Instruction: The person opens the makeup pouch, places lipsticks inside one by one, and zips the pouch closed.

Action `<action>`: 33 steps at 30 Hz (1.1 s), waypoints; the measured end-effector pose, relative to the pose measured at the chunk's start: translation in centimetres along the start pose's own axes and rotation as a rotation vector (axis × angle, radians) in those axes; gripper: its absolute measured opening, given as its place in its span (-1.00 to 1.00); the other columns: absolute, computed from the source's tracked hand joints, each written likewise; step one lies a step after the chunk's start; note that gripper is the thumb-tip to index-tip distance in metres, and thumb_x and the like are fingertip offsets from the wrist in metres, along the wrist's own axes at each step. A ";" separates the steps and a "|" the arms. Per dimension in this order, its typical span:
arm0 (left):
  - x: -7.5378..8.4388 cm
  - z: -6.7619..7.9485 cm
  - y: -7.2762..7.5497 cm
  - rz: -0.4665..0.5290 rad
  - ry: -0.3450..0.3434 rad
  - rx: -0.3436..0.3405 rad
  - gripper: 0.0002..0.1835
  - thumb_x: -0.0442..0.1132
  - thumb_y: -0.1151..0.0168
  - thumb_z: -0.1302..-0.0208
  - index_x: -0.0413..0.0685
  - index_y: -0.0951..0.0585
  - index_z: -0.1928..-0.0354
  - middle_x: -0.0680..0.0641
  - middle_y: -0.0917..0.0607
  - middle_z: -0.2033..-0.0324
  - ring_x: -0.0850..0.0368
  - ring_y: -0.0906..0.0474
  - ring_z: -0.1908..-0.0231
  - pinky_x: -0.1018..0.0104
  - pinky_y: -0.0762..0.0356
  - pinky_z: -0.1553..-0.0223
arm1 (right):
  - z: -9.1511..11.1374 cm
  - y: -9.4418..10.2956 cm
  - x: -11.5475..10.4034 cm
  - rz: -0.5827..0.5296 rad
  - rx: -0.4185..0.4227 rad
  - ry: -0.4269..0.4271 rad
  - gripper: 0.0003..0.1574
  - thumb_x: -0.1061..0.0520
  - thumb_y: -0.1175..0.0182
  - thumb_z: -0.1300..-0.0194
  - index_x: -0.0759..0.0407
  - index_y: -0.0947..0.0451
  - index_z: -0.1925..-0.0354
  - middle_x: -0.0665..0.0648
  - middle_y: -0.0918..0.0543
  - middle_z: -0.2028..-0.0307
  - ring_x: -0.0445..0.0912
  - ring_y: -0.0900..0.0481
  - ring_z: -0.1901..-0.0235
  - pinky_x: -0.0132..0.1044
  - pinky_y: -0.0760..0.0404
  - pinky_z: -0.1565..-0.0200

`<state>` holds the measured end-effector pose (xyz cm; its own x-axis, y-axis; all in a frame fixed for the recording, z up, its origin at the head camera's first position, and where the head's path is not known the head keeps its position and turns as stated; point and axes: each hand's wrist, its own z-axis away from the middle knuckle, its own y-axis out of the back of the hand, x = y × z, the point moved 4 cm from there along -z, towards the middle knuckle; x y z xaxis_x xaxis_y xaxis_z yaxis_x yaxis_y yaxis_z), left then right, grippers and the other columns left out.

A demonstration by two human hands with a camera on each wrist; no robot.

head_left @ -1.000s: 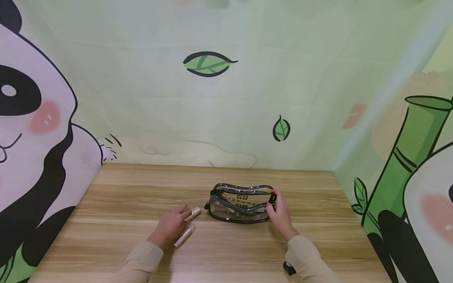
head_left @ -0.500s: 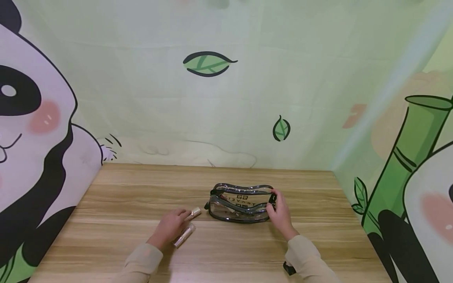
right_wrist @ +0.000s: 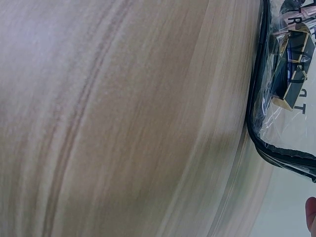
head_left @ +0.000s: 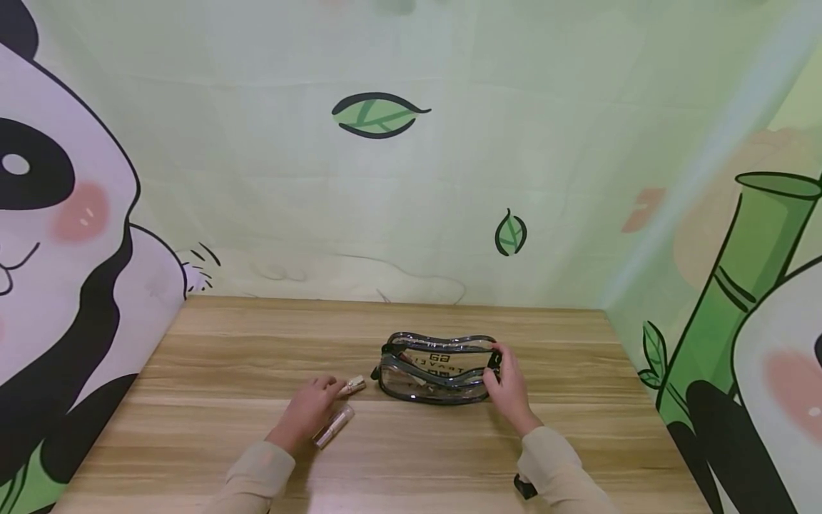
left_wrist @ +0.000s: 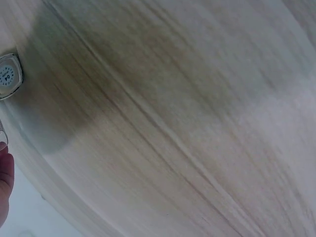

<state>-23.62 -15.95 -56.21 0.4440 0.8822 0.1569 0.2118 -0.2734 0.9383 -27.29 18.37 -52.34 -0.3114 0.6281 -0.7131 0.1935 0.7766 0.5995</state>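
Note:
Two lipstick-like cosmetic tubes lie at the left-middle of the table. My left hand (head_left: 308, 410) pinches the farther, gold-coloured tube (head_left: 353, 385) by its near end. The second tube (head_left: 334, 427), with a pinkish clear cap, lies just right of that hand; its round end (left_wrist: 7, 75) shows in the left wrist view. A clear travel pouch with black edging (head_left: 433, 389) stands with its top gaping. My right hand (head_left: 511, 389) grips the pouch's right end. Through the pouch's clear wall a dark, gold-edged item (right_wrist: 295, 69) is visible in the right wrist view.
The wood-grain table (head_left: 225, 343) reaches back to a cloth backdrop (head_left: 276, 178) printed with pandas, leaves and bamboo. A small black object (head_left: 525, 487) shows beside the right sleeve.
My left fingers have drawn back slightly, and the tube they pinch has turned a little. My right hand and the pouch have stayed in place.

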 end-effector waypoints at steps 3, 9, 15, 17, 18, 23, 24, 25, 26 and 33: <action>0.0 -0.1 0.2 0.003 0.010 -0.005 -0.54 -0.40 -0.26 0.13 -0.13 -0.54 0.06 -0.10 -0.57 0.22 -0.03 -0.49 0.25 0.14 -0.52 0.23 | 0.0 0.0 0.0 0.003 -0.006 -0.001 -0.40 0.25 0.06 -0.06 0.29 -0.17 -0.13 0.33 -0.33 -0.09 0.13 -0.36 0.01 0.05 -0.40 0.00; 0.1 -0.3 0.5 0.018 0.028 -0.007 -0.49 -0.48 -0.20 0.17 -0.12 -0.52 0.03 -0.12 -0.56 0.19 -0.05 -0.47 0.20 0.12 -0.51 0.18 | 0.0 0.0 0.0 0.005 -0.006 0.008 -0.40 0.25 0.06 -0.07 0.30 -0.17 -0.13 0.34 -0.34 -0.08 0.14 -0.36 0.01 0.05 -0.39 -0.01; 0.1 -0.5 0.8 0.030 0.027 0.032 -0.46 -0.48 -0.23 0.23 -0.13 -0.52 0.03 -0.12 -0.56 0.20 -0.07 -0.46 0.19 0.10 -0.50 0.17 | 0.0 0.0 0.0 0.004 -0.005 0.007 -0.40 0.25 0.06 -0.07 0.30 -0.17 -0.13 0.34 -0.34 -0.08 0.14 -0.36 0.00 0.04 -0.40 0.00; 0.1 -0.5 1.0 0.036 0.031 0.038 -0.45 -0.47 -0.25 0.23 -0.12 -0.52 0.03 -0.12 -0.56 0.19 -0.07 -0.46 0.18 0.10 -0.49 0.15 | 0.0 0.0 0.0 0.002 -0.005 0.006 -0.40 0.25 0.06 -0.07 0.30 -0.17 -0.13 0.34 -0.34 -0.08 0.13 -0.36 0.00 0.04 -0.41 0.00; 0.1 -0.5 1.1 0.039 0.035 0.039 -0.45 -0.47 -0.25 0.24 -0.12 -0.52 0.03 -0.12 -0.57 0.19 -0.07 -0.46 0.17 0.10 -0.49 0.14 | 0.0 0.0 0.0 0.001 -0.005 0.005 -0.40 0.25 0.06 -0.07 0.30 -0.17 -0.13 0.33 -0.34 -0.08 0.13 -0.36 0.00 0.04 -0.41 0.00; 0.0 -0.6 1.4 0.065 0.052 0.033 -0.39 -0.51 -0.25 0.30 -0.13 -0.51 0.01 -0.13 -0.56 0.15 -0.08 -0.44 0.13 0.08 -0.48 0.10 | 0.0 0.0 0.0 -0.003 -0.010 0.001 -0.40 0.25 0.06 -0.08 0.30 -0.16 -0.14 0.33 -0.33 -0.09 0.13 -0.35 -0.03 0.05 -0.39 -0.02; 0.0 -0.6 1.5 0.064 0.050 0.034 -0.38 -0.51 -0.26 0.31 -0.13 -0.51 0.01 -0.13 -0.56 0.15 -0.09 -0.45 0.13 0.07 -0.48 0.11 | 0.0 0.0 0.0 -0.002 -0.009 0.000 -0.40 0.25 0.06 -0.08 0.30 -0.16 -0.14 0.33 -0.33 -0.09 0.14 -0.34 -0.04 0.05 -0.38 -0.03; 0.0 -0.6 1.6 0.069 0.048 0.037 -0.37 -0.51 -0.28 0.32 -0.14 -0.51 0.01 -0.14 -0.56 0.15 -0.10 -0.45 0.13 0.06 -0.48 0.10 | 0.0 0.0 0.0 -0.003 -0.008 0.001 -0.40 0.26 0.05 -0.08 0.30 -0.17 -0.13 0.33 -0.33 -0.09 0.14 -0.34 -0.04 0.05 -0.38 -0.04; 0.0 -0.7 1.7 0.068 0.044 0.040 -0.37 -0.52 -0.28 0.32 -0.15 -0.51 0.01 -0.15 -0.56 0.15 -0.11 -0.45 0.13 0.06 -0.48 0.11 | 0.0 0.0 0.0 -0.001 -0.007 0.004 -0.40 0.26 0.05 -0.07 0.31 -0.17 -0.13 0.33 -0.33 -0.09 0.14 -0.34 -0.05 0.05 -0.37 -0.04; -0.2 -1.1 2.2 0.008 0.000 0.076 -0.32 -0.63 -0.22 0.39 -0.14 -0.51 0.02 -0.16 -0.56 0.16 -0.12 -0.46 0.16 0.09 -0.53 0.16 | 0.0 0.0 -0.2 0.004 0.011 0.030 -0.41 0.30 0.03 -0.06 0.33 -0.18 -0.12 0.34 -0.35 -0.06 0.15 -0.37 -0.01 0.06 -0.42 0.04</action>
<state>-24.21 -16.25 -53.84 0.4459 0.8799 0.1643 0.2742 -0.3090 0.9107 -27.21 18.27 -52.20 -0.3387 0.6299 -0.6989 0.2048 0.7744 0.5986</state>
